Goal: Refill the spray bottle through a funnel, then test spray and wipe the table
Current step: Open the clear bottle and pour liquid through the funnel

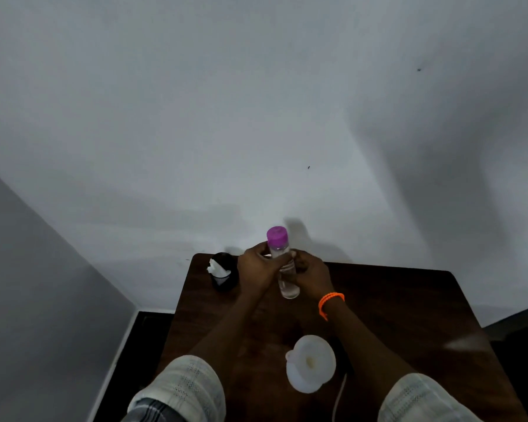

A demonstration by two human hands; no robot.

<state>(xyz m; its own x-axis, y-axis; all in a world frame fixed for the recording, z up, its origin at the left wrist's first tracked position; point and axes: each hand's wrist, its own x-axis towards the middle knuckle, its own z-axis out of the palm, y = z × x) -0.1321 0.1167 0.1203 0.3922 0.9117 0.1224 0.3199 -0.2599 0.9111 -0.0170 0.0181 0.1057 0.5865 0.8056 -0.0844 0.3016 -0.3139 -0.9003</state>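
A clear bottle with a purple cap [277, 236] is held above the far part of the dark wooden table [409, 303], tilted slightly. My left hand [256, 266] grips its upper part just under the cap. My right hand [310, 271], with an orange band at the wrist, wraps the middle of the same bottle. The bottle's clear lower end [289, 289] shows below both hands. A white funnel [310, 363] sits near the table's front, between my forearms; what it stands on is hidden.
A black cup holding white tissue [223, 271] stands at the table's far left corner. A thin white cord [339, 394] runs off the front edge near the funnel. A grey wall lies right behind the table, and dark floor shows on both sides.
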